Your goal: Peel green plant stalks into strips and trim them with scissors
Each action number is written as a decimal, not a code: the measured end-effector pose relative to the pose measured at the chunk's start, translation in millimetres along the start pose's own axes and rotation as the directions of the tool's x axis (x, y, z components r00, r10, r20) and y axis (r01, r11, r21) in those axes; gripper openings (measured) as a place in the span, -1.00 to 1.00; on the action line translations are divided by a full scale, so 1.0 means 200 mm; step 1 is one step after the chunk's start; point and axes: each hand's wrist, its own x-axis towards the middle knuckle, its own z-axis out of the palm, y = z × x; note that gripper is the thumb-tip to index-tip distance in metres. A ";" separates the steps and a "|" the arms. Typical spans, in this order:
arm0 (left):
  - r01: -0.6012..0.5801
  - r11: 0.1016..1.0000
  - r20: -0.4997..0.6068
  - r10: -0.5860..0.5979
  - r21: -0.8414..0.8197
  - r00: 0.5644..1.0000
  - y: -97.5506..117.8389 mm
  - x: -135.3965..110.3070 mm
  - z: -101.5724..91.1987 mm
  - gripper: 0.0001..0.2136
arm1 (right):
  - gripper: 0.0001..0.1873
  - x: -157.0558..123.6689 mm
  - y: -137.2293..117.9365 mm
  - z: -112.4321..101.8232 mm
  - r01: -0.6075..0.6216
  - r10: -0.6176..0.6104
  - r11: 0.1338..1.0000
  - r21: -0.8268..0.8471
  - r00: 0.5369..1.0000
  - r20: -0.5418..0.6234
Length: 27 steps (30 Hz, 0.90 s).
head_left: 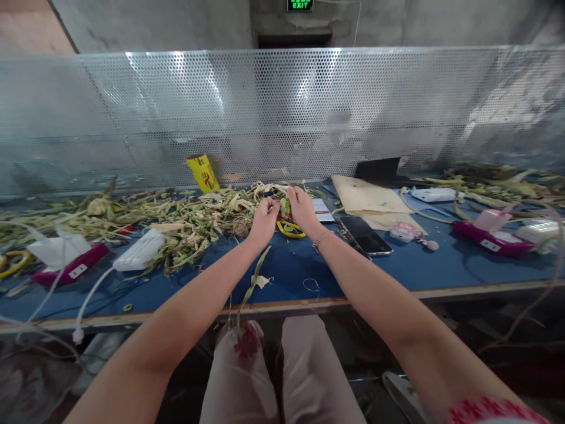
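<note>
My left hand (263,219) and my right hand (303,211) meet over the blue table (282,277). Between their fingertips is a small green bundle of plant strips (285,206), pinched from both sides. Just below it, a yellow ring-shaped handle (292,234) lies on the table, the rest of it hidden. A heap of dried, pale green husk-like strips (212,215) spreads to the left and behind my hands. One long green strip (252,282) hangs over the front edge toward my knee. A bracelet (324,238) circles my right wrist.
Right of my hands lie a black phone (366,235), a pink earphone case (402,231) and brown paper (371,197). A white power strip (140,249) and purple tissue packs (73,264) sit left. A yellow packet (203,174) leans near the perforated metal screen (273,112).
</note>
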 end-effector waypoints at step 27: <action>0.112 0.986 -0.064 -0.120 -0.122 0.991 0.07 -0.02 -0.02 -0.88 | -0.73 -0.05 -0.11 0.00 -0.531 0.360 0.741 0.411 0.831 0.424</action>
